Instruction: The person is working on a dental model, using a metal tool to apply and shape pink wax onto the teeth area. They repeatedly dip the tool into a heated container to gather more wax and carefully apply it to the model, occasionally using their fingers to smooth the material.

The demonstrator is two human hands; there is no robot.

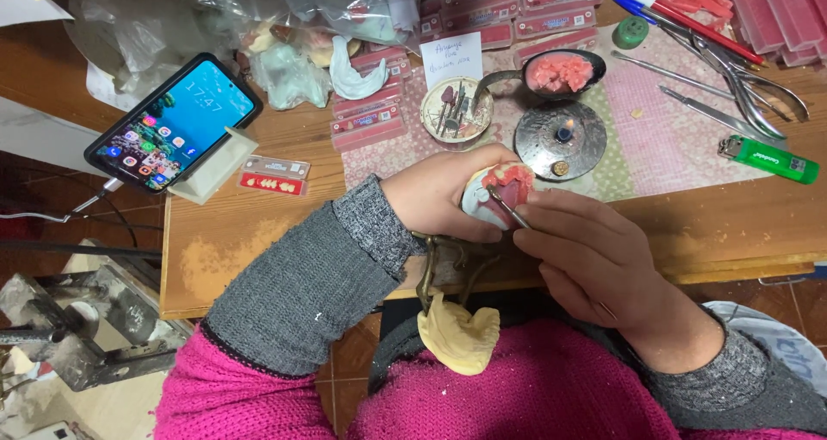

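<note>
A lit phone screen point(172, 121) leans at left (bright blue), pink flat packets point(369, 121) and a white note point(450, 58) beyond.

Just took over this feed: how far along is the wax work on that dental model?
Done: pink wax already sits on the dental model, and the burner is lit. In hand: the left hand cradles the model while the right hand works a metal carving tool on the wax. Left: more wax waits in the spoon; how much shaping remains cannot be judged.

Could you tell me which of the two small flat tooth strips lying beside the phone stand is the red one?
The red flat tooth strip is the lower one, nearer the table's front edge. The pale grey flat tooth strip lies just above it, closer to the black smartphone.
</note>
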